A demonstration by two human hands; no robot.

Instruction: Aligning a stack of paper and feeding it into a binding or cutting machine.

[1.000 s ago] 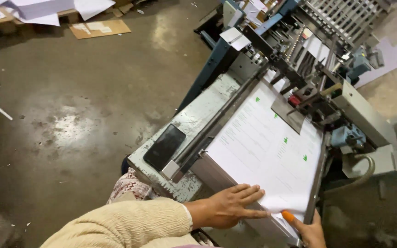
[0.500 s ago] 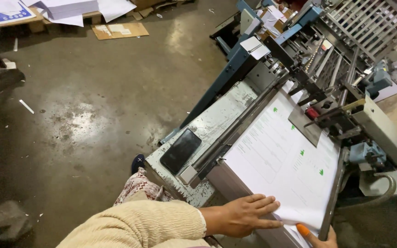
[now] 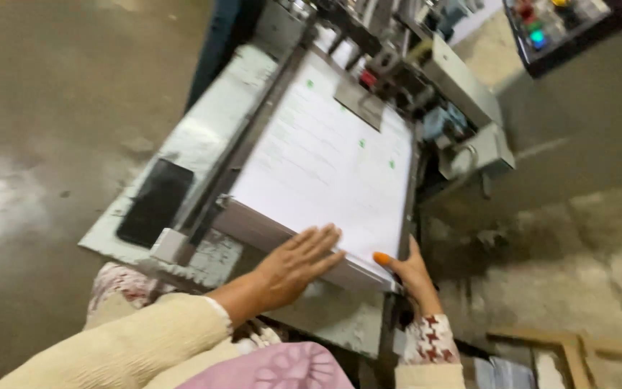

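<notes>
A thick stack of white printed sheets (image 3: 325,155) lies on the feed table of a grey-green machine (image 3: 203,137). My left hand (image 3: 293,263) rests flat, fingers spread, against the near edge of the stack. At the stack's near right corner my right hand (image 3: 410,272) presses the paper with its thumb, an orange rubber tip on that thumb. A metal side guide (image 3: 235,162) runs along the stack's left edge. Small green marks dot the top sheet.
A black phone (image 3: 155,202) lies on the machine's left ledge. Rollers and metal parts (image 3: 397,65) crowd the far end of the table. A control panel with coloured buttons (image 3: 548,29) stands at the top right. Worn concrete floor surrounds the machine; flat frames lie at the bottom right.
The view has swung right and closer to the machine. My left hand stays on the stack's near edge, and my right hand has come up into view at the corner.
</notes>
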